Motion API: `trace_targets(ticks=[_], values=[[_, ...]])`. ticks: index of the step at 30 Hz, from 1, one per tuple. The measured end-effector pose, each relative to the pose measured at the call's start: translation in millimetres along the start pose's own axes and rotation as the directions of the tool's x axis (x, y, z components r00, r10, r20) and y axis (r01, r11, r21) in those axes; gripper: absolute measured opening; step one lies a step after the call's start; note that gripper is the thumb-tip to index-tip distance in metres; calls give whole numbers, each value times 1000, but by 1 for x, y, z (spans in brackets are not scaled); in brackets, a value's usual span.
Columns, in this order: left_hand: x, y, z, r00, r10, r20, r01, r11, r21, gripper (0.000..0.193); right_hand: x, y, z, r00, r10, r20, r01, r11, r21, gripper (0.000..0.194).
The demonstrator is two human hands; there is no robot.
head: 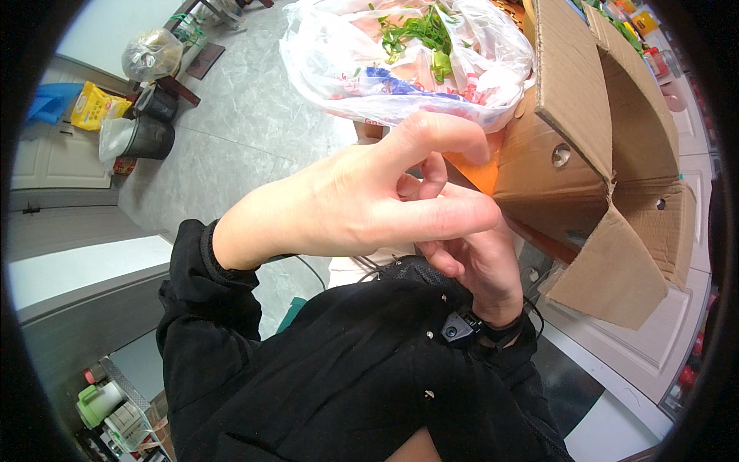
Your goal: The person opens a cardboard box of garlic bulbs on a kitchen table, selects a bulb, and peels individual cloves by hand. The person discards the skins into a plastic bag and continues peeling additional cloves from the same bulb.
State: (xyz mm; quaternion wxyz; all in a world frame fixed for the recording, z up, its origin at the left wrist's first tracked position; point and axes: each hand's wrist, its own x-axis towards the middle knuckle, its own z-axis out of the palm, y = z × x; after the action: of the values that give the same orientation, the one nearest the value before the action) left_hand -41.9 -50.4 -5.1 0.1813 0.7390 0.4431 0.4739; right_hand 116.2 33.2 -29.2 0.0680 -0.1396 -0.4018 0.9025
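My left hand (358,202) reaches across in front of my chest with its fingers curled and apart. I see nothing held between them. My right hand (491,260) is partly behind the left one, close to it or touching it; its fingers are mostly hidden, so I cannot tell whether it holds anything. Beyond both hands lies a white translucent plastic bag (323,63), spread wide, with green leaves and stems (427,34) inside. To their right stands a cardboard box (554,173) with its flaps open.
An orange-brown wooden surface (488,164) shows between bag and box. At the left, a dark bucket (151,138) with a white liner stands on the grey tiled floor (231,127), near a yellow packet (95,107). A lower-left shelf holds a green-and-white container (95,404).
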Motion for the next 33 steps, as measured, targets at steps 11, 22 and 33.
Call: trace_targets(ticks=[11, 22, 33], values=[[1, -9, 0, 983, 174, -62, -161, 973, 167, 41, 0, -3, -2, 1000, 22, 5, -22, 1000, -9, 37], [-2, -13, -1, 973, 200, -117, -177, 968, 180, 42, 2, 5, -1, 999, -16, -35, 18, 998, 60, 35], [-4, -16, 2, 966, 181, -184, -149, 974, 173, 54, 6, 13, 0, 985, -137, -103, 151, 978, 143, 27]])
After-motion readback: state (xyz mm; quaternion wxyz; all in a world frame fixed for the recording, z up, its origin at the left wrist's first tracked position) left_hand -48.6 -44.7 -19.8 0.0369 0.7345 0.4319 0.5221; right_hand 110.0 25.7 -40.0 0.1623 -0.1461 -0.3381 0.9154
